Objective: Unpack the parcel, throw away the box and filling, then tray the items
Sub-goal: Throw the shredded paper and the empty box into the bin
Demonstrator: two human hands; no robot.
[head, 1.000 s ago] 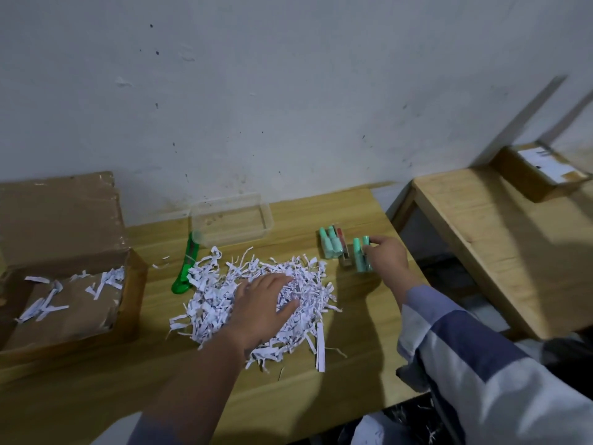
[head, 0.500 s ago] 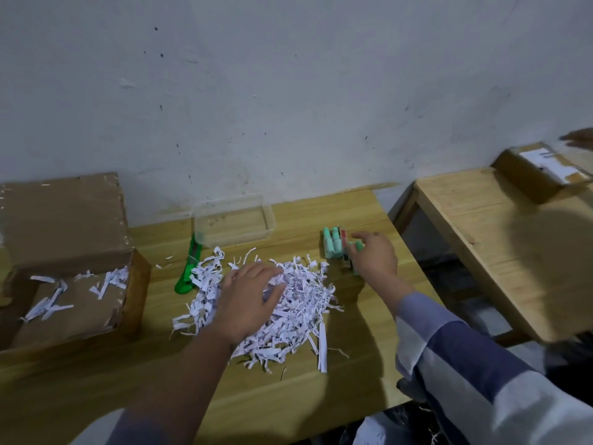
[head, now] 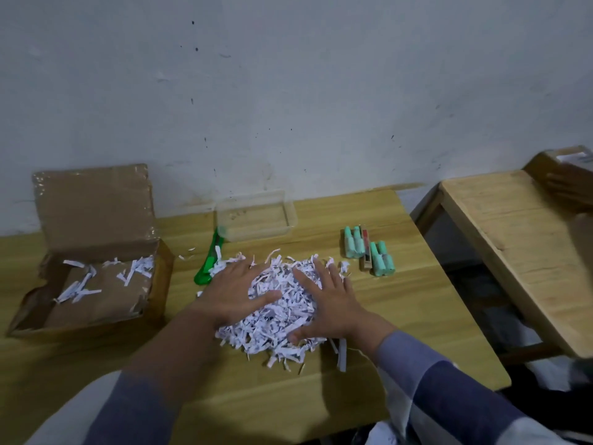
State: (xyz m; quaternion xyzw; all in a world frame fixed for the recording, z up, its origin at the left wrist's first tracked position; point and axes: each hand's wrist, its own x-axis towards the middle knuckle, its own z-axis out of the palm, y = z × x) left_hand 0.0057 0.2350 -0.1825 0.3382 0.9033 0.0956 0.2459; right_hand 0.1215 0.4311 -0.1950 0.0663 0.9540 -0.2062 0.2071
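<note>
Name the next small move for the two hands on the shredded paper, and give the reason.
Probably cup both hands inward and gather the paper shreds. The left hand and right hand lie flat on either side of the pile, the items already lie apart, and the open box waits nearby.

Left hand and right hand side by side, palms down, fingers spread flat.

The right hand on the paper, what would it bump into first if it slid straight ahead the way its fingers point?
Probably just more of the white shredded paper pile; the right hand points up-left across it, roughly toward the clear plastic tray. The mint-green tubes lie off to its right.
</note>
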